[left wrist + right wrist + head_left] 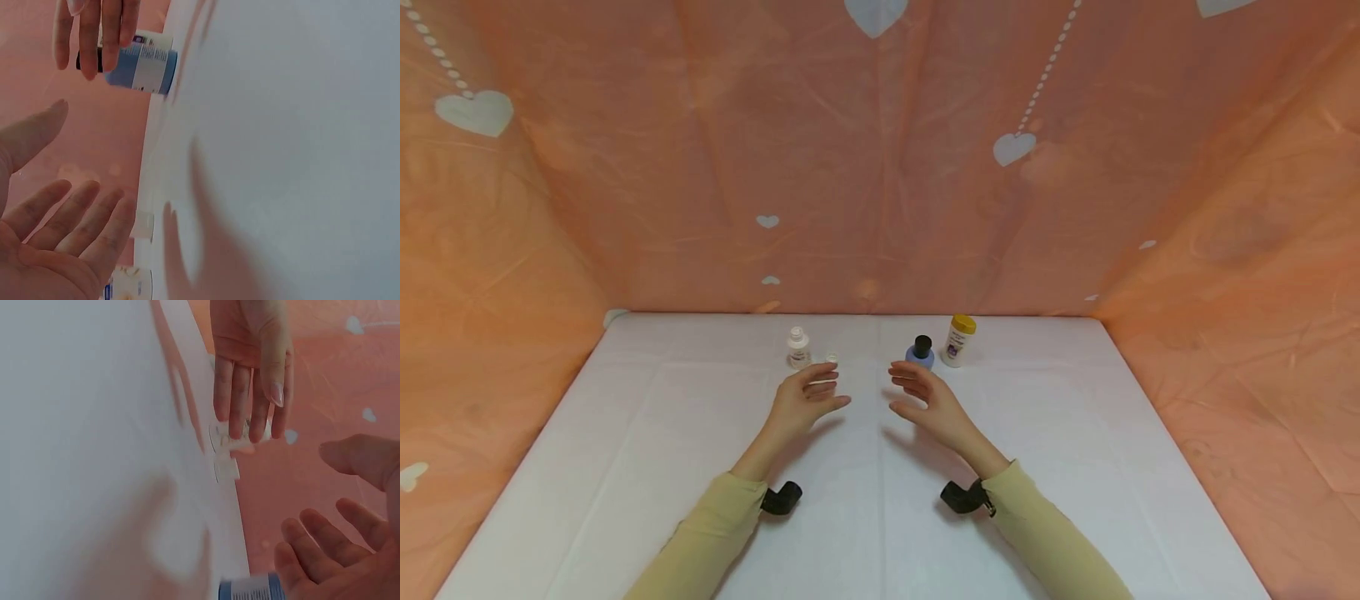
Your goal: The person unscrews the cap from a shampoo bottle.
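Observation:
Both hands hover over the white table, palms facing each other across a gap, fingers relaxed and holding nothing. My left hand [801, 402] is nearest a white bottle [798, 350] and a small white piece [831, 358], which its fingertips partly cover in the head view. Just behind the fingers of my right hand [934, 408] stands a blue bottle [917, 357] with a black cap. To its right is a white bottle with a yellow lid [957, 343]. The left wrist view shows the blue bottle [128, 70] upright on the table, overlapped by the right fingers.
An orange cloth [820, 167] with pale hearts hangs behind and along both sides of the table [1075, 467]. Black wrist cameras [782, 498] sit under both sleeves. Shadows of the hands fall on the tabletop.

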Available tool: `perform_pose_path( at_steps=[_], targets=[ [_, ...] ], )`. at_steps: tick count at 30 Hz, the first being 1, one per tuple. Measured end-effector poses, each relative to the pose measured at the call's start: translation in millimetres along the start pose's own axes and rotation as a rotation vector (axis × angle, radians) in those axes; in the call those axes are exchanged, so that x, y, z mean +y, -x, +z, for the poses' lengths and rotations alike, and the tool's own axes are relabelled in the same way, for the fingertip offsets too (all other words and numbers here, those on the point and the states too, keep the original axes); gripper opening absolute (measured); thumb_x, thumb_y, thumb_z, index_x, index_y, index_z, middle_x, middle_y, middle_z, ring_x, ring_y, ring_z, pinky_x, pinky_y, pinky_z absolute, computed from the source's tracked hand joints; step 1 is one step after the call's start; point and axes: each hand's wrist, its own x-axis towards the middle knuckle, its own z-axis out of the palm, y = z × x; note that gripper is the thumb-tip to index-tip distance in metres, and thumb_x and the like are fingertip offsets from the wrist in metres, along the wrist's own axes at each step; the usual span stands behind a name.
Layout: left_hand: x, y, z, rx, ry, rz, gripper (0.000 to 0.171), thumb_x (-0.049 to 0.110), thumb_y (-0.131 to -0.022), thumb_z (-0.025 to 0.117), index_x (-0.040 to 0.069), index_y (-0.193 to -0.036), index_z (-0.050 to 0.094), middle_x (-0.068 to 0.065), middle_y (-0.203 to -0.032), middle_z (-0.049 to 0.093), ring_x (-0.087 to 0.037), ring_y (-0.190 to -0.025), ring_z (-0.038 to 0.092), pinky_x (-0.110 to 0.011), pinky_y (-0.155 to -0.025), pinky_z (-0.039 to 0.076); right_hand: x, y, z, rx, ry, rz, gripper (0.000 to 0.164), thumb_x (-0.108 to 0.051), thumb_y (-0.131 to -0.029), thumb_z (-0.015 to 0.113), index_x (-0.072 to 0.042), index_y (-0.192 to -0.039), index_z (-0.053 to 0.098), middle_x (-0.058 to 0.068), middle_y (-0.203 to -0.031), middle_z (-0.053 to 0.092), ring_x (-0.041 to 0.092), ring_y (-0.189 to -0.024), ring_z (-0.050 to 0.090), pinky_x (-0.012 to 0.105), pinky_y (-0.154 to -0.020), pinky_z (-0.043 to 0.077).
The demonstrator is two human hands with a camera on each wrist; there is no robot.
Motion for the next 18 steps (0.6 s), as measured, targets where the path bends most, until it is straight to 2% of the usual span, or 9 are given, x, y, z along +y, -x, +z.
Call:
perform_pose_path(
  at_steps=[8, 13, 18],
  targets=[
    [2.9, -6.7, 15.3, -0.026, 0.029, 0.018, 0.061, -0.002, -0.076, 0.079, -0.01, -0.129, 0.051, -0.03, -0.13, 0.051, -0.043, -0.118, 0.051, -0.042, -0.096, 0.047, 4, 16, -20, 0.053, -0.029, -0.001, 0.053, 0.01, -0.086, 0.065, 0.016, -0.132, 0.04, 0.034, -0.133, 0.044, 0.051, -0.124, 0.041, 0.058, -0.105, 0.031],
    [1.4, -13.6, 23.8, -0.025, 0.024, 0.036, 0.061, -0.002, -0.075, 0.08, -0.009, -0.129, 0.052, -0.029, -0.13, 0.051, -0.043, -0.118, 0.052, -0.042, -0.096, 0.047, 4, 19, -32, 0.103, -0.037, -0.038, 0.052, 0.014, -0.084, 0.063, 0.018, -0.13, 0.04, 0.038, -0.131, 0.043, 0.054, -0.122, 0.04, 0.061, -0.103, 0.03],
    [-1.5, -23.6, 35.3, -0.038, 0.026, 0.048, 0.063, -0.001, -0.073, 0.081, -0.009, -0.129, 0.053, -0.028, -0.13, 0.052, -0.041, -0.118, 0.052, -0.042, -0.096, 0.047, 2, 20, -43, 0.157, -0.022, -0.024, 0.055, 0.014, -0.083, 0.064, 0.016, -0.132, 0.039, 0.038, -0.131, 0.043, 0.054, -0.121, 0.041, 0.06, -0.104, 0.031]
  ],
)
